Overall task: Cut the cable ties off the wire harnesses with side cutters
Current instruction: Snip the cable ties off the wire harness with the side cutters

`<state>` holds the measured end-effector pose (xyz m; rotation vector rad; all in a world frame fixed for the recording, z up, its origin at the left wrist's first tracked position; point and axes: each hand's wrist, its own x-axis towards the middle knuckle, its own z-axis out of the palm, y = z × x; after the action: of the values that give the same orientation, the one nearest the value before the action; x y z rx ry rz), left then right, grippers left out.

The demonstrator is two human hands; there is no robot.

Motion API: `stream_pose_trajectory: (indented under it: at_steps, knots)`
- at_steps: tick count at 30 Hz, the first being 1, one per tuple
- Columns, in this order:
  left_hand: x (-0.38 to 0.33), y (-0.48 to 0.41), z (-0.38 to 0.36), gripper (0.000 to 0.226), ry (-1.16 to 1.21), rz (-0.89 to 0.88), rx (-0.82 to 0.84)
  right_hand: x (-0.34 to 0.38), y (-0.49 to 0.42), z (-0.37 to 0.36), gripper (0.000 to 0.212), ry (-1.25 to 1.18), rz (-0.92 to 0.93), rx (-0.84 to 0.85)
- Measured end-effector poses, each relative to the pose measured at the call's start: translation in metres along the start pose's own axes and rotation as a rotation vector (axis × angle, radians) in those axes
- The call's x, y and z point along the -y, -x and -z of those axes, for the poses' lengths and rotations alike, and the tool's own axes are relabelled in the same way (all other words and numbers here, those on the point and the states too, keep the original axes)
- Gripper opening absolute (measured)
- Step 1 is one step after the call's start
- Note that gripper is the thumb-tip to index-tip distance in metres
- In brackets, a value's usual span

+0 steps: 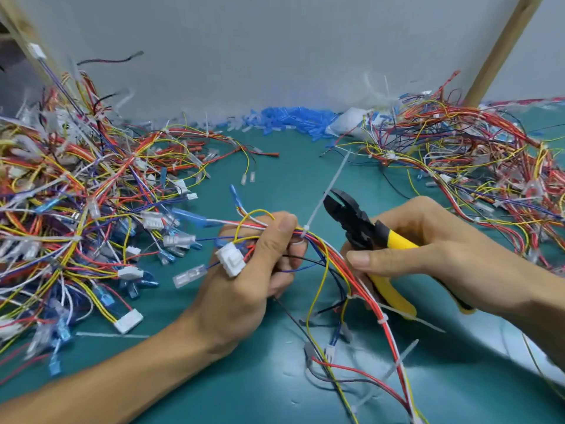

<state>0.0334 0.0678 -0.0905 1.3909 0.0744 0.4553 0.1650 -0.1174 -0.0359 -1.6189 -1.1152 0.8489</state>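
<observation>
Trailing toward the camera across the table [275,185], the wire harness [333,255] is sitting in the left hand [244,286], whose grip is clamping the bundle just beside a white cable tie [318,206] with its tail sticking up. The right hand [428,249] is gripping the side cutters [351,218], jaws slightly apart beside that tail. Cutting well likely means nipping the loop without nicking the wires. Harness piles [76,194] are lying loose on both sides, and no container is showing.
</observation>
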Motion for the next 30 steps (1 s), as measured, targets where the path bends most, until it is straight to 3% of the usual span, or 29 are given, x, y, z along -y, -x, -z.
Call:
stream_pose_trajectory:
  at_steps: [11, 21, 30]
  knots:
    - [-0.010, 0.008, -0.008, 0.032, 0.014, -0.044, -0.065, -0.006, 0.003, 0.000, 0.052, 0.133, -0.013, -0.056]
    - [-0.016, 0.011, -0.010, 0.032, -0.027, -0.045, -0.097, -0.004, -0.002, 0.003, 0.039, 0.044, -0.051, 0.010]
    - [-0.016, 0.012, -0.011, 0.030, -0.069, -0.058, -0.089, -0.009, 0.001, -0.001, 0.050, 0.222, -0.006, -0.076]
